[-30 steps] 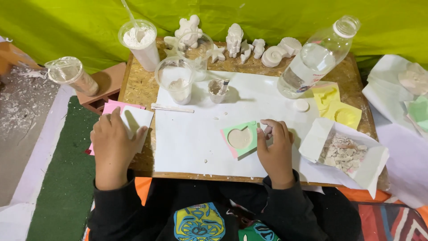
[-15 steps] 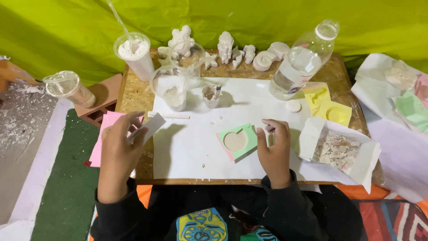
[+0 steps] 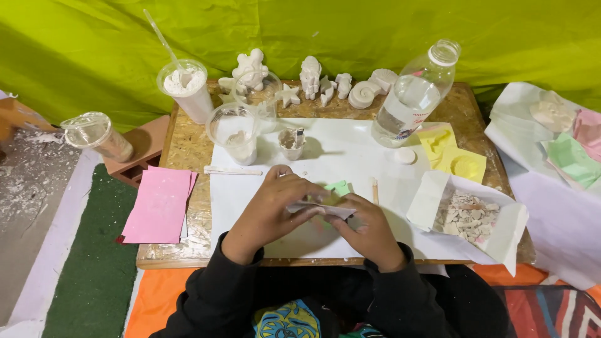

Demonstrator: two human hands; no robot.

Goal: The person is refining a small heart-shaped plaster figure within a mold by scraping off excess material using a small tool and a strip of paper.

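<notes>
— While both hands are close together over the white sheet (image 3: pixel 350 156), what are the fingers doing?

— The left hand (image 3: pixel 269 209) and the right hand (image 3: pixel 366 228) each pinch one end of a thin whitish piece of paper (image 3: pixel 320 209). The fingers are curled narrow around it, so it stays flat between them and does not flop.

— What is under it?

— A green mould (image 3: pixel 338 187) peeks out just behind the hands. Most of it is hidden, so I cannot tell what is in it. I think the paper is held right above it so it can cover or wipe it.

— What is next to the hands?

— A small wooden stick (image 3: pixel 375 189) lies just beside the right hand. Another flat stick (image 3: pixel 233 170) lies near the left one. They look close enough to grab fast.

— And further out?

— A box of broken white bits (image 3: pixel 468 216) sits on the right. Yellow moulds (image 3: pixel 454 156) and a clear bottle (image 3: pixel 413 97) are behind it. Two clear cups (image 3: pixel 235 131) and a little pot (image 3: pixel 290 143) stand in the middle of the table (image 3: pixel 188 150). Pink paper (image 3: pixel 158 203) lies on the left.

— And at the back?

— White plaster figures (image 3: pixel 311 78) stand in a row by the green cloth (image 3: pixel 300 31), out of the way, maybe so they are safe from bumps.
</notes>
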